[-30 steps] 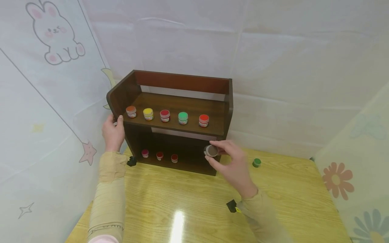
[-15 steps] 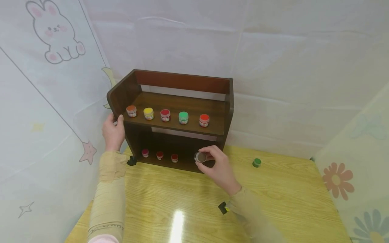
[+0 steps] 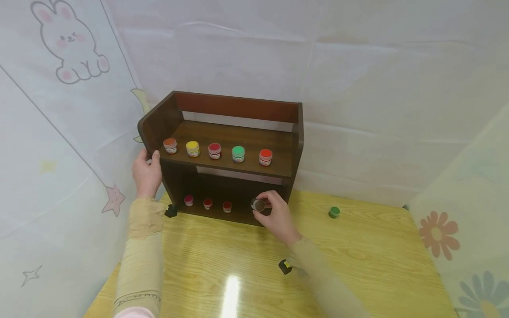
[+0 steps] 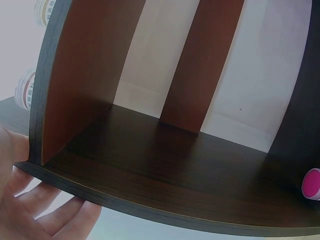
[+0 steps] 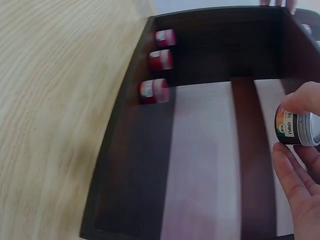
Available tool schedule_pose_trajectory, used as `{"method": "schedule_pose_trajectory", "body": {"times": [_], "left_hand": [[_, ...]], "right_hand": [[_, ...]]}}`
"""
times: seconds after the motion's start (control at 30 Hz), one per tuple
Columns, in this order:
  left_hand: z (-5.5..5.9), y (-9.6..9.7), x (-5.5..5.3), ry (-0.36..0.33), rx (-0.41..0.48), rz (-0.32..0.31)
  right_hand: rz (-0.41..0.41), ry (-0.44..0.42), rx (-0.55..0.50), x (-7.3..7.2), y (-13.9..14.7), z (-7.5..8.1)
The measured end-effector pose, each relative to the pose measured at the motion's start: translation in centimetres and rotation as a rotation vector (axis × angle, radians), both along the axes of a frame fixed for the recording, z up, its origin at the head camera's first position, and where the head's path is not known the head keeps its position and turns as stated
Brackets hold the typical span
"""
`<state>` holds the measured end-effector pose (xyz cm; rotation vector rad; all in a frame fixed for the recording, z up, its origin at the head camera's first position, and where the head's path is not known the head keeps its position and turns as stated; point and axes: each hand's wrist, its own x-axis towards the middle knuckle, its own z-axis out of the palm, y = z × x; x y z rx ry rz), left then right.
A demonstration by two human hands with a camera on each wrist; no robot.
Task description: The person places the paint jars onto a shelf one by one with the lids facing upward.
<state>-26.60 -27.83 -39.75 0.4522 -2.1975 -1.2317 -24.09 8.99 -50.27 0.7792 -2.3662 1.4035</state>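
Note:
My left hand (image 3: 147,176) grips the left side of a dark brown wooden shelf (image 3: 234,129). In the left wrist view its fingers (image 4: 80,220) curl round the outer side of the panel. My right hand (image 3: 279,219) pinches a small dark paint jar (image 5: 287,125) between thumb and fingers, in front of the lower tier's right part. On the lower tier stand a magenta jar (image 3: 188,201), a dark red jar (image 3: 207,203) and another red jar (image 3: 227,207). Along the upper tier's front runs a row of several jars, among them a yellow one (image 3: 192,149) and a mint green one (image 3: 238,154).
A green jar (image 3: 334,212) stands on the yellow wood-grain table (image 3: 370,251), right of the shelf. Pale printed cloth (image 3: 377,101) hangs behind and at both sides. The shelf's right side panel (image 3: 297,145) rises near my right hand.
My right hand has carried the dark jar left and slightly down, from beside the shelf's right panel to the front of the lower tier. My left hand keeps its grip on the shelf.

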Motion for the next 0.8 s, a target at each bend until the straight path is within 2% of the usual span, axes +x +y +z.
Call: {"method": "schedule_pose_trajectory", "body": {"times": [0.33, 0.5, 0.8], "left_hand": [[0.0, 0.0, 0.1, 0.0, 0.004, -0.004], [0.0, -0.2, 0.1, -0.003, 0.015, -0.011], [-0.1, -0.1, 0.0, 0.002, 0.01, -0.011]], "right_hand": [[-0.026, -0.076, 0.06, -2.5, -1.8, -2.8], [-0.048, -0.107, 0.097, -3.3, -2.3, -3.9], [-0.083, -0.083, 0.158, -4.0, -2.8, -6.1]]}}
